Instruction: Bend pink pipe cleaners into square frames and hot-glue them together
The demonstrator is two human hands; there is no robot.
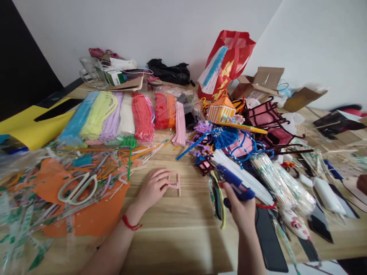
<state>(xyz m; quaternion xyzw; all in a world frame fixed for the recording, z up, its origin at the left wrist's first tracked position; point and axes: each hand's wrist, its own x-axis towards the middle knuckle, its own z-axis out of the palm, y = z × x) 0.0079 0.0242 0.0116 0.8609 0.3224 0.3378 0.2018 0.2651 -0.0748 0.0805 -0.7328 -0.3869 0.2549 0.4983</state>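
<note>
My left hand point(154, 186), with a ring and a red string bracelet, pinches a small pink pipe-cleaner frame point(179, 185) just above the wooden table. Wrapped in my right hand point(241, 209) is a blue hot glue gun point(234, 182), its front end pointing up and to the left. Beneath and beside it lie a bundle of white pipe cleaners point(246, 179) and a thin yellow-edged strip point(221, 202). Finished-looking lantern shapes, one with pink panels and dark brown edges point(265, 116), are piled beyond the glue gun.
Bagged pipe cleaners point(109, 114) in several colours line the back. White-handled scissors point(77, 189) lie on orange sheet scraps point(86, 221) at left. A red bag point(229, 65) and cardboard boxes point(265, 82) stand behind. A black phone-like slab point(269, 240) and bundled sticks point(272, 181) lie at right.
</note>
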